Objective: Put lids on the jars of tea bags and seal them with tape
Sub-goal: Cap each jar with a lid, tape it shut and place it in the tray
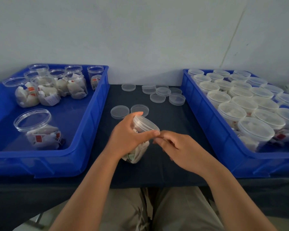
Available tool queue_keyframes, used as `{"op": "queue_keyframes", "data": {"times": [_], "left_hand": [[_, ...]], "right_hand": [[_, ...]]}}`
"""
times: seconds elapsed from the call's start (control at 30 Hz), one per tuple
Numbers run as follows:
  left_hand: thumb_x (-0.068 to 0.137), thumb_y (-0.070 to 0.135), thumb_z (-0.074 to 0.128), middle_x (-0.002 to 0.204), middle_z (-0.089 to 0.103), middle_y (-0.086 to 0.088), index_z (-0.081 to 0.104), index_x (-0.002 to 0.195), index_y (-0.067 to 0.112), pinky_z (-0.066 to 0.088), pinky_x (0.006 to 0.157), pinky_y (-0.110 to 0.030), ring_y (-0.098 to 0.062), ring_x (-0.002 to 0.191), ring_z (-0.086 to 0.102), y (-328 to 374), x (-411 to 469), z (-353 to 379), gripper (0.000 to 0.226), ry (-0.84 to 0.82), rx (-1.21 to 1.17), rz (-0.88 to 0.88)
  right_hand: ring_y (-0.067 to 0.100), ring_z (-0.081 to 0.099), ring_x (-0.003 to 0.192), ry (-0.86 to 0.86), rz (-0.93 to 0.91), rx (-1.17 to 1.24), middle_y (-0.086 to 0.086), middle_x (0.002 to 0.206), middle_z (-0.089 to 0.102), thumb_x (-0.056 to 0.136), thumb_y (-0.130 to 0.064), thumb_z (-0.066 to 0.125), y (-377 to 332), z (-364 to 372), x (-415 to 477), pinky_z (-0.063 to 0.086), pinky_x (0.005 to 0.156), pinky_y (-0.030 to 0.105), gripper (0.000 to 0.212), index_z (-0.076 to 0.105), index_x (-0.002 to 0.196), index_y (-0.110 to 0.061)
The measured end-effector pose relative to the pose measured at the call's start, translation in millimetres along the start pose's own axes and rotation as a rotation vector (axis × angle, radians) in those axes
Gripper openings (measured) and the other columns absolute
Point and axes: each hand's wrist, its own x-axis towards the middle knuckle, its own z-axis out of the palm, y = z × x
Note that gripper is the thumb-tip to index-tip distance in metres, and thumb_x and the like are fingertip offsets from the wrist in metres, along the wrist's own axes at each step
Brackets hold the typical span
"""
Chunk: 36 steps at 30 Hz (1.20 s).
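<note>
Now, left hand (128, 136): you're gripping the jar (135, 155), tilted, dead centre, lid (146, 124) on.
Right hand (178, 147): fingers curled at the lid's rim; whether they pinch anything, can't tell.
Tip: steady the jar and seat the lid square before sealing.
Loose lids (163, 94): twelve o'clock.

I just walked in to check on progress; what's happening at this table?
A person's left hand grips a tilted jar of tea bags with its lid on, while the right hand is at its rim. Open jars wait in the left bin, lidded jars fill the right bin, and spare lids lie on the table between.
</note>
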Motion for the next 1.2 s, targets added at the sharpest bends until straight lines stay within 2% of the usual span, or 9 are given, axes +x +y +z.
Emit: {"op": "queue_keyframes", "data": {"times": [0.07,0.17,0.27,0.5,0.67,0.77,0.9,1.07,1.2], "left_hand": [[0.060,0.092,0.073,0.115,0.068,0.026,0.052,0.134,0.052,0.059,0.090,-0.033,-0.001,0.102,0.069,-1,1,-2,0.087,-0.014,-0.035,0.028],[0.067,0.080,0.074,0.104,0.071,0.030,0.058,0.127,0.048,0.058,0.074,-0.018,0.002,0.088,0.073,1,1,-5,0.070,-0.013,-0.106,0.043],[0.068,0.078,0.074,0.104,0.072,0.027,0.061,0.128,0.045,0.053,0.073,-0.009,0.003,0.092,0.072,-1,1,-8,0.070,0.025,-0.174,0.015],[0.066,0.075,0.075,0.103,0.072,0.028,0.059,0.136,0.037,0.055,0.073,-0.016,0.005,0.093,0.071,-4,1,-1,0.081,0.120,-0.170,0.030],[0.055,0.086,0.076,0.109,0.070,0.024,0.056,0.132,0.053,0.057,0.080,-0.022,0.001,0.101,0.069,-5,5,5,0.086,0.082,-0.094,0.003],[0.054,0.082,0.080,0.104,0.070,0.020,0.062,0.126,0.048,0.060,0.079,-0.028,0.003,0.091,0.070,-10,15,-6,0.082,0.249,-0.167,-0.116],[0.065,0.077,0.080,0.108,0.066,0.023,0.058,0.136,0.044,0.050,0.079,-0.019,0.004,0.098,0.065,-16,22,-24,0.081,0.313,-0.121,-0.104],[0.060,0.074,0.078,0.113,0.060,0.042,0.053,0.116,0.065,0.047,0.080,-0.015,0.019,0.104,0.059,-17,-5,-7,0.062,0.397,-0.183,-0.016],[0.063,0.072,0.080,0.116,0.058,0.044,0.050,0.125,0.060,0.047,0.077,-0.003,0.018,0.109,0.058,-17,-10,-4,0.070,0.385,-0.196,0.019]], "right_hand": [[-0.008,0.065,0.083,-0.008,0.010,0.022,-0.040,0.092,0.063,0.107,-0.056,0.042,-4,-3,0,0.046,0.065,0.017,0.021,0.061,0.099,-0.061],[0.005,0.066,0.075,-0.032,0.046,0.062,-0.022,0.087,0.067,0.108,-0.054,0.042,-7,-2,4,0.053,0.065,0.028,0.022,0.062,0.098,-0.054],[0.015,0.062,0.069,-0.020,0.050,0.074,-0.003,0.082,0.064,0.108,-0.053,0.042,-14,1,7,0.054,0.065,0.034,0.026,0.062,0.094,-0.044],[0.002,0.055,0.068,0.111,0.025,-0.106,-0.011,0.069,0.056,0.109,-0.044,0.042,-43,9,-12,0.044,0.067,0.016,0.030,0.053,0.083,-0.033],[0.005,0.058,0.078,0.106,0.091,-0.325,-0.010,0.084,0.058,0.110,-0.049,0.034,-68,2,-43,0.053,0.076,0.026,0.027,0.055,0.097,-0.038],[0.002,0.057,0.075,-0.006,0.040,-0.289,-0.014,0.082,0.054,0.103,-0.066,0.024,-93,-4,-74,0.053,0.073,0.025,0.032,0.046,0.087,-0.049],[0.001,0.053,0.078,-0.129,0.083,-0.266,-0.016,0.088,0.050,0.092,-0.070,0.012,-101,-6,-89,0.046,0.074,0.022,0.032,0.041,0.087,-0.059],[0.000,0.060,0.090,0.084,0.166,-0.425,-0.016,0.102,0.062,0.104,-0.047,0.042,-32,-3,-43,0.051,0.085,0.021,0.024,0.058,0.122,-0.040],[0.018,0.056,0.128,-0.132,0.333,-0.548,-0.005,0.147,0.050,0.101,-0.025,0.065,5,15,5,0.050,0.106,0.041,0.071,0.029,0.158,-0.045]]}}
